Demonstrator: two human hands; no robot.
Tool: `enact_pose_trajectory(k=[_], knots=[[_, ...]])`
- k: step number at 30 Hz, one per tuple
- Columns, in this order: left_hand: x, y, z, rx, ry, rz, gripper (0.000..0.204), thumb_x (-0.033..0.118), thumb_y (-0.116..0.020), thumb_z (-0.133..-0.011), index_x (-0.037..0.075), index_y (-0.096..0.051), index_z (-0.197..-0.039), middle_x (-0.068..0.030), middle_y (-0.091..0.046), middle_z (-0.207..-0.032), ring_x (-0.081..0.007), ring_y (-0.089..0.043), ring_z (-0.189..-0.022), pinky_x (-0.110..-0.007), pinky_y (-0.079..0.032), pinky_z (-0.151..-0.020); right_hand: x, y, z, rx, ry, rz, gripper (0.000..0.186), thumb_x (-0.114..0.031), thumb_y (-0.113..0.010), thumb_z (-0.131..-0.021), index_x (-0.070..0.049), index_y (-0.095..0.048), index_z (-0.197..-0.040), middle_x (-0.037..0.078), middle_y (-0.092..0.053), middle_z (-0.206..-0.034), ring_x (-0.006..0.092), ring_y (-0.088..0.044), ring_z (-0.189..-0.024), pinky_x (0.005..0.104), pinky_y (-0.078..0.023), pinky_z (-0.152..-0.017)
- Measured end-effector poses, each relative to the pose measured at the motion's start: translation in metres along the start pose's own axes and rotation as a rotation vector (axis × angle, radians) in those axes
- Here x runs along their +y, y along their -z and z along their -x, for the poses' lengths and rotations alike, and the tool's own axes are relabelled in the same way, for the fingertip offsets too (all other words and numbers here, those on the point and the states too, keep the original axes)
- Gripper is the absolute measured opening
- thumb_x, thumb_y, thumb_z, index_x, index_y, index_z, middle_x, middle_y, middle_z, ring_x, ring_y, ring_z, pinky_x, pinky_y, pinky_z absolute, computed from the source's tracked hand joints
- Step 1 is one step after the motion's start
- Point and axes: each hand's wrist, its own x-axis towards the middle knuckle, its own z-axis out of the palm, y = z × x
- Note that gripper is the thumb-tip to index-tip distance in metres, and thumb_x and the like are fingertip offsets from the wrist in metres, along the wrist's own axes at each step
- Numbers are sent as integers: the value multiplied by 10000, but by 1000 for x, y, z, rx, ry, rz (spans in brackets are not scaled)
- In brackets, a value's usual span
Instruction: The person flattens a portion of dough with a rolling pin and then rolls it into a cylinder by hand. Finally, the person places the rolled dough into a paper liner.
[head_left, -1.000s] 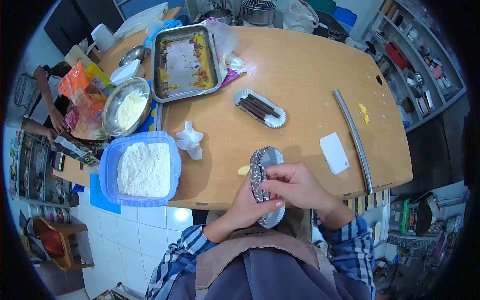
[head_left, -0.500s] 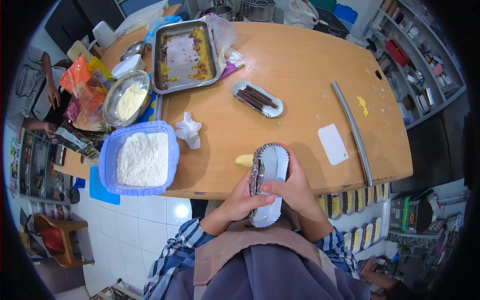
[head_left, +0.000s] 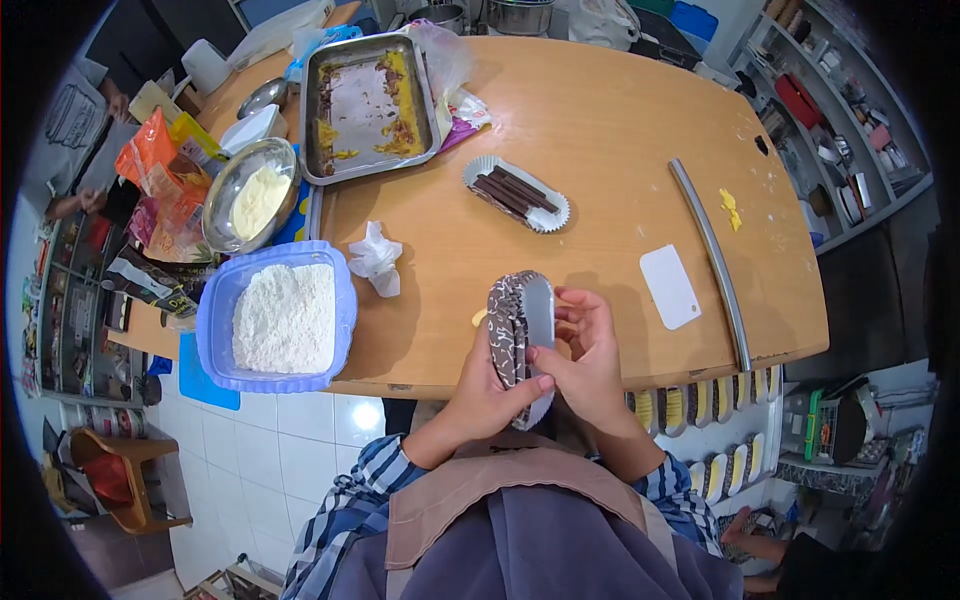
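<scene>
Low in front of me, near the table's front edge, my left hand (head_left: 482, 392) is closed around oblong paper baking cups (head_left: 505, 330), brown with white patterns outside and pale inside. They appear to be nested and are held upright. My right hand (head_left: 588, 375) grips their right side, the thumb pressed on the pale inner wall and the other fingers curled at the far side. Behind the cups a bit of pale yellow dough (head_left: 480, 318) shows, mostly hidden. Farther off on the table lies another paper cup (head_left: 553, 218) holding several dark brown sticks (head_left: 510, 190).
To the left stand a purple tub (head_left: 345, 335) of white powder, a metal bowl (head_left: 222, 195) and a smeared metal tray (head_left: 432, 130), near crumpled tissue (head_left: 376, 260). Rightward lie a white scraper (head_left: 668, 288) and a metal tube (head_left: 710, 260). Filled cups (head_left: 715, 400) sit below the table's edge.
The paper cups have turned and moved slightly away from me, showing more patterned outside. My right fingers have come out from behind them, spreading at the far side. A person at the left has shifted.
</scene>
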Motion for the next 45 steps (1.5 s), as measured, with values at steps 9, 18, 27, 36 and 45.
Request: enact_pose_trajectory(k=[9,18,27,36,45], knots=[[1,2,-5,9,-180,-141,856,49,-711,-812,1,-166,-1470,-137,-440,-1344,-209,-451,-1265,-352,-377,-1052,-17,8,-6,-219,146,204,112,-105,-715,-801,-31,-719,-884,179,-442,-1392,341,-404,-1277,445,-329,-1051],[10,17,-7,87,-114,-55,751,29,-679,-847,34,-228,-1448,-69,-465,-1320,-128,-485,-1180,-303,-412,-994,-32,16,-17,-99,67,72,99,-94,-700,-827,-17,-708,-889,169,-438,-1403,312,-354,-1353,429,-277,-1101],[7,9,-7,-33,-12,145,780,-17,-648,-828,38,-211,-1472,-48,-471,-1296,-124,-479,-1184,-301,-407,-1001,-14,6,-20,-281,40,-57,241,-112,-798,-781,-35,-718,-995,158,-474,-1297,299,-418,-1288,405,-321,-1070],[-4,8,-11,26,-84,23,758,19,-684,-824,17,-257,-1451,-89,-497,-1287,-161,-488,-1208,-329,-412,-1012,-3,5,-16,-232,1,-30,176,-50,-742,-790,-18,-721,-962,170,-508,-1287,303,-447,-1254,394,-352,-1036],[-1,11,-14,34,-264,-265,834,124,-760,-804,-15,-241,-1442,-151,-486,-1326,-207,-507,-1211,-359,-416,-1021,-15,-1,-7,-110,151,153,50,-43,-672,-809,-22,-697,-847,236,-427,-1401,359,-396,-1285,463,-276,-1080]])
